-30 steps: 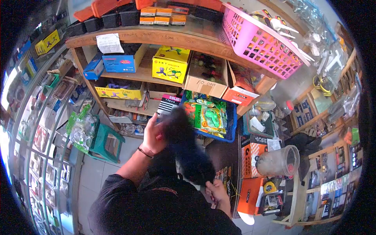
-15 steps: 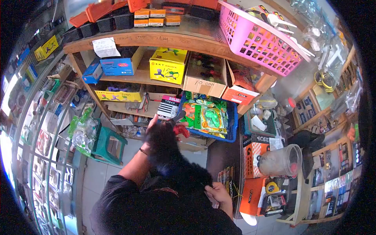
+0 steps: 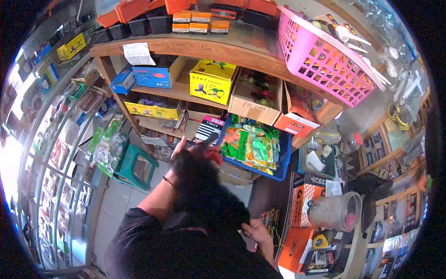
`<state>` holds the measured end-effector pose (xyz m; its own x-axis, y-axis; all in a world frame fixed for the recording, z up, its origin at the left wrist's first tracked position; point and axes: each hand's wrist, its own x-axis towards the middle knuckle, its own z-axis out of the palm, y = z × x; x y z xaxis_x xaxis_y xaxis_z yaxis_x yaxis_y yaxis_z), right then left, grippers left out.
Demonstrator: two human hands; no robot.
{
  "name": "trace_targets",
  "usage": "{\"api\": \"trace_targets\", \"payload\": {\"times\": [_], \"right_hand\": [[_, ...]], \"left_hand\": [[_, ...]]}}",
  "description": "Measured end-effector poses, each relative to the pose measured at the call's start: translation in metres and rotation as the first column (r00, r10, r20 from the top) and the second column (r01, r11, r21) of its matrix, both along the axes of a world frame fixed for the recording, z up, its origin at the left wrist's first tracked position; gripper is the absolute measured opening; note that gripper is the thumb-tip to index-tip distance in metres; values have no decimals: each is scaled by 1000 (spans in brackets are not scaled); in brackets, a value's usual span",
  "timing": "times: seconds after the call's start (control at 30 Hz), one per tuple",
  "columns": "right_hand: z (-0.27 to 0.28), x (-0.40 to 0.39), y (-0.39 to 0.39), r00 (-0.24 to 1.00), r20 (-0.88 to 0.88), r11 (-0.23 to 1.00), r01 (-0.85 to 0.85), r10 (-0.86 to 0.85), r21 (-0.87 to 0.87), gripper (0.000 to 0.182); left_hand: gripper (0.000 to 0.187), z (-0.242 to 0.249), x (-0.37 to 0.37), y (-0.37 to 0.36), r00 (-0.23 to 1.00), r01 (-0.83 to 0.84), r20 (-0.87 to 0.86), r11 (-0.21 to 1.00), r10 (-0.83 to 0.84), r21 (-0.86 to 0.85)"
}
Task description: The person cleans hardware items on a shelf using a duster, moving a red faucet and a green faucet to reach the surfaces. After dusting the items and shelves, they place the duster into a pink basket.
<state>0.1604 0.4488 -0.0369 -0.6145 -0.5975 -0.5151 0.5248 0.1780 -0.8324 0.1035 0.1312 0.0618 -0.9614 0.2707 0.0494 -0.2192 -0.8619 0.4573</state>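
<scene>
A black fuzzy mass (image 3: 204, 181) covers much of the space between my two hands. My left hand (image 3: 179, 151) is raised at its upper left, fingers partly hidden, around something I cannot make out. A black handle-like part (image 3: 211, 138) and a red piece (image 3: 214, 155) show just right of these fingers. Lower right, my right hand (image 3: 257, 231) is closed by the edge of the fuzzy mass, with a small flat item (image 3: 249, 241) under its fingers. Beyond my left hand, a blue basket (image 3: 285, 160) holds green and yellow packets (image 3: 255, 148).
Wooden shelves (image 3: 195, 45) ahead hold a yellow box (image 3: 213, 81) and a cardboard box (image 3: 254, 97). A pink basket (image 3: 325, 56) stands on top. At left are a green stool (image 3: 134, 162) and glass shelving; at right, a clear tub (image 3: 332, 211) and an orange box (image 3: 293, 249).
The view has shifted, so the shelves and baskets appear farther right and slightly lower. Both hands keep nearly the same pose; the black mass still lies between them.
</scene>
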Motion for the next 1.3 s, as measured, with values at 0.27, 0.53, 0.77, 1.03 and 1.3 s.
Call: {"api": "trace_targets", "payload": {"times": [0.27,0.53,0.77,1.03,1.3], "right_hand": [[-14,-22,-5,972,-109,975,-199,210,101,21],[-25,-23,-7,978,26,976,-210,209,49,22],[-14,-7,20,993,119,971,-38,10,236,25],[-42,-9,26,1000,2,993,-24,24,113,32],[-39,-42,12,976,-123,983,-178,182,43,27]], "left_hand": [[69,7,19,-5,999,-50,15,999,50,10],[71,-8,21,-1,987,-156,15,974,160,-167],[75,-9,-12,39,985,-79,149,995,88,-64],[73,-38,-38,32,987,14,159,996,-29,93],[72,-12,-8,22,964,-129,219,986,150,-107]]}}
